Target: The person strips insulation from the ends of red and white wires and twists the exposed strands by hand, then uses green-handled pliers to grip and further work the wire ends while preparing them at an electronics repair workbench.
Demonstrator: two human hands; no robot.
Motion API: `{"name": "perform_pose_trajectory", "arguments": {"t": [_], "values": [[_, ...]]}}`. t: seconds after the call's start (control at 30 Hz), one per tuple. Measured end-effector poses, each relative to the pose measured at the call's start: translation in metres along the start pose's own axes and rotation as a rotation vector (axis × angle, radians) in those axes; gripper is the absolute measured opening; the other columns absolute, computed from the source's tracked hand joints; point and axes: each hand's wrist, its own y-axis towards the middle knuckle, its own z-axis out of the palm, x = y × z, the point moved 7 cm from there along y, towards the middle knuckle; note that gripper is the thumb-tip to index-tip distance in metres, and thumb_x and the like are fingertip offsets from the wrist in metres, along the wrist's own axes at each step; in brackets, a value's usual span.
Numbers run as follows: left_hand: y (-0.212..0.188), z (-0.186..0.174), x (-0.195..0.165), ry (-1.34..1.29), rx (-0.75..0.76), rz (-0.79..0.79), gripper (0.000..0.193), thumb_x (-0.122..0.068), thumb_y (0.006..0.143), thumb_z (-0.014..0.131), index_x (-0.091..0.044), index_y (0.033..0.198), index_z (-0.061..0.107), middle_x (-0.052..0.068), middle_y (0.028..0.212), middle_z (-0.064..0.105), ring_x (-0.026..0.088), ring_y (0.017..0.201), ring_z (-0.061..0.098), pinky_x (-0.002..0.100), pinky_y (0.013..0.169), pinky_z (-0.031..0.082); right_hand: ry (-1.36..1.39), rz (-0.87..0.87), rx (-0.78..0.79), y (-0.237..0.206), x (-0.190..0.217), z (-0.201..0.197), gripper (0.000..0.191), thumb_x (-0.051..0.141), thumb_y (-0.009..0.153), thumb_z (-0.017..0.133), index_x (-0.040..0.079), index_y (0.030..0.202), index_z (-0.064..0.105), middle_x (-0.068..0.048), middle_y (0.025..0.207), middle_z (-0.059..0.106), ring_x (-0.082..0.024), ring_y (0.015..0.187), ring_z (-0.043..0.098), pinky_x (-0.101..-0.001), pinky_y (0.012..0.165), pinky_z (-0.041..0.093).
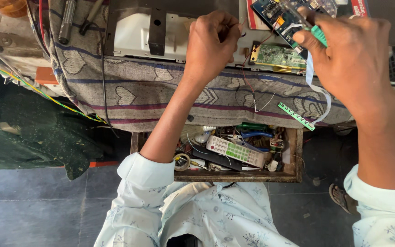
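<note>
The right hand (355,59) pinches a green-handled tool (314,31) between thumb and fingers — the handle sits in the grip, its long axis running up-left, the tip over the blue circuit board (275,13). The left hand (211,43), fingers pressed together, pinches a thin red wire (248,59) just left of the green circuit board (277,56) on the cloth-covered desk (138,98).
</note>
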Motion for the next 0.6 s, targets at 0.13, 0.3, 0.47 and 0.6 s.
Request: {"name": "perform_pose_trajectory", "arguments": {"t": [0.13, 0.3, 0.47, 0.6], "values": [[0.0, 0.001, 0.0, -0.012, 0.005, -0.008, 0.01, -0.006, 0.096, 0.068, 0.003, 0.091, 0.068, 0.004, 0.062, 0.07, 0.009, 0.046, 0.068, 0.025, 0.044, 0.05, -0.166, -0.186, -0.14, -0.001, 0.013, -0.01, 0.038, -0.003, 0.1, 0.064, 0.002, 0.138, 0.069, -0.013, 0.107, 0.07, -0.03, 0.095, 0.063, -0.0407, 0.085, 0.052], [0.0, 0.0, 0.001, -0.021, -0.003, -0.013, 0.01, -0.007, 0.095, 0.069, 0.002, 0.092, 0.068, 0.004, 0.063, 0.071, 0.008, 0.046, 0.068, 0.024, 0.044, 0.049, -0.379, -0.144, -0.135, 0.008, 0.018, 0.008, 0.045, -0.01, 0.097, 0.069, 0.002, 0.138, 0.058, -0.016, 0.13, 0.057, -0.033, 0.12, 0.056, -0.0415, 0.098, 0.053], [0.0, -0.001, 0.005, -0.071, 0.002, -0.024, 0.009, -0.005, 0.095, 0.068, 0.001, 0.089, 0.068, 0.004, 0.065, 0.072, 0.008, 0.051, 0.071, 0.024, 0.046, 0.053, -0.385, -0.1, -0.021, 0.02, 0.023, 0.034, 0.047, -0.012, 0.092, 0.068, -0.003, 0.137, 0.056, -0.023, 0.13, 0.051, -0.038, 0.116, 0.055, -0.0472, 0.096, 0.053], [0.0, -0.002, 0.007, -0.078, -0.004, -0.01, 0.006, -0.003, 0.093, 0.065, 0.001, 0.09, 0.068, 0.004, 0.064, 0.071, 0.008, 0.052, 0.071, 0.024, 0.047, 0.054, -0.35, -0.128, -0.038, 0.02, 0.032, 0.037, 0.062, -0.011, 0.079, 0.068, -0.004, 0.14, 0.057, -0.024, 0.134, 0.048, -0.039, 0.114, 0.054, -0.0478, 0.096, 0.051]]}}
